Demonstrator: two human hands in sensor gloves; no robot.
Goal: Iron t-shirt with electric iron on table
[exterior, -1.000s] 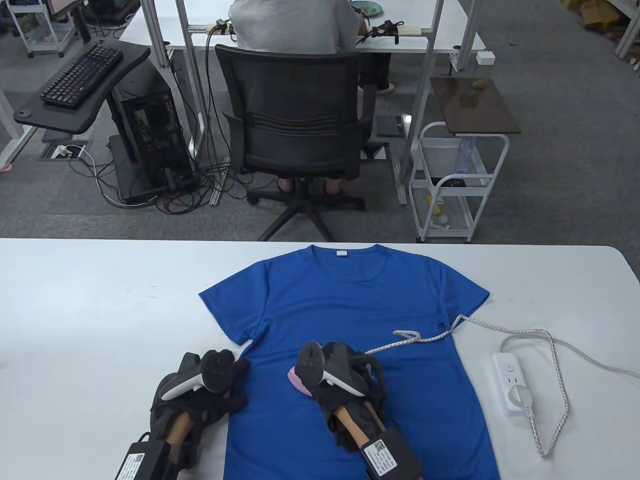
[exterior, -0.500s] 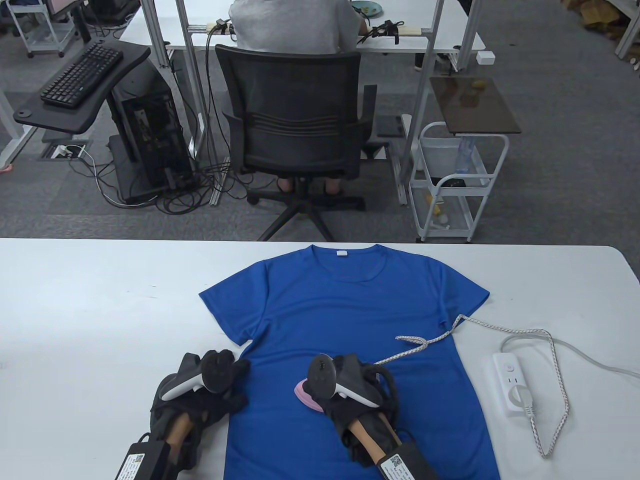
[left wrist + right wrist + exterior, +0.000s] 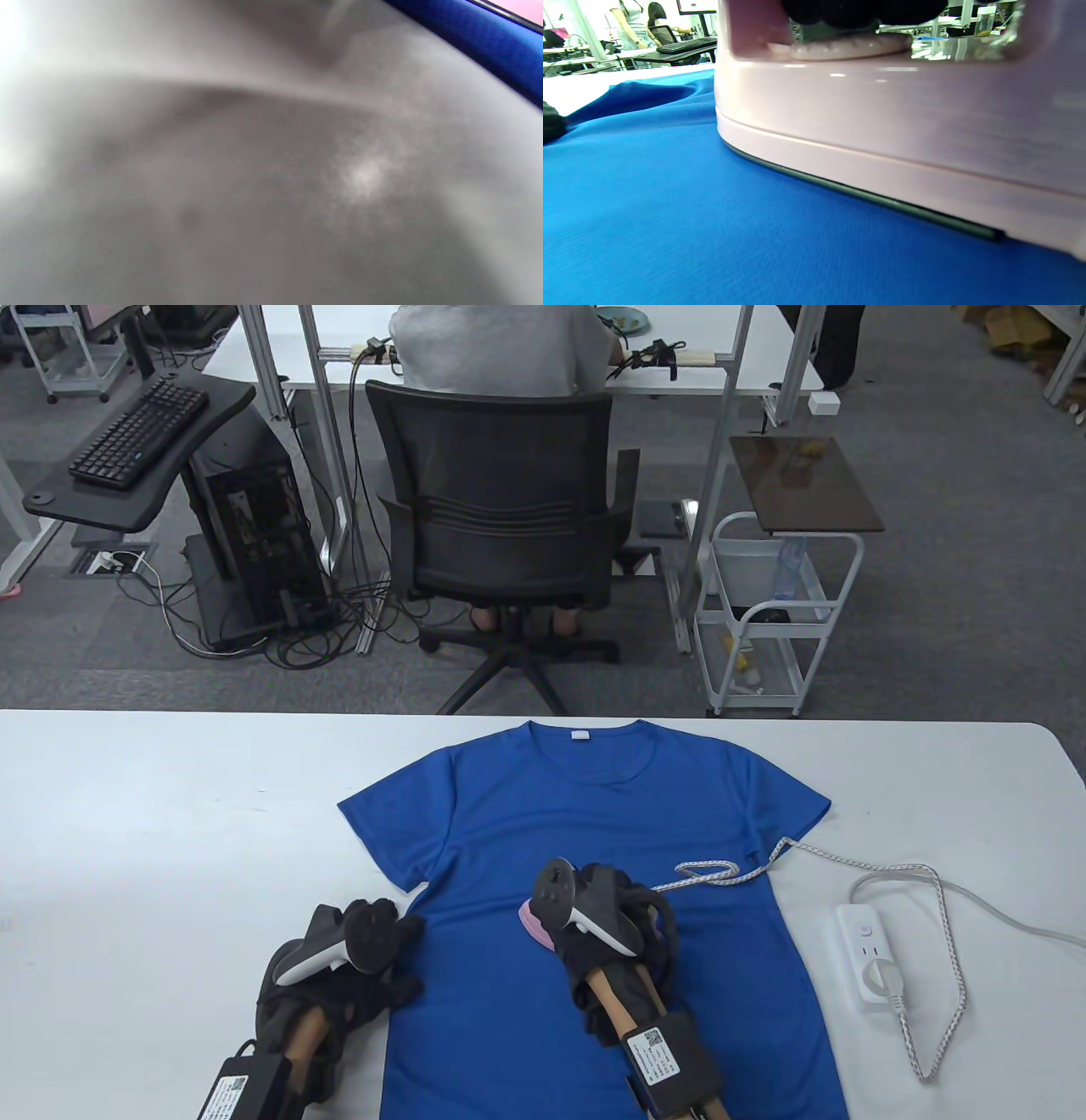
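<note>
Right hand (image 3: 607,920) grips pink iron (image 3: 534,923), soleplate flat on lower middle of blue shirt (image 3: 594,814), spread on table (image 3: 170,814). Left hand (image 3: 356,959) rests at shirt's left edge; open or closed: cannot tell. Ironing mid-way, I judge: chest, sleeves, collar likely left

**Colours and patterns observed**

T-shirt (image 3: 594,814): solid royal blue, fine knit texture, small white label at the collar. Iron (image 3: 882,127): pale pink body with a dark soleplate edge. Iron cord (image 3: 848,864): white with dark speckled braid. Power strip (image 3: 865,959): white, near the table's right edge. Table (image 3: 170,814): plain white. Left hand (image 3: 356,976) and right hand (image 3: 607,937): black gloves, trackers grey and white.
</note>
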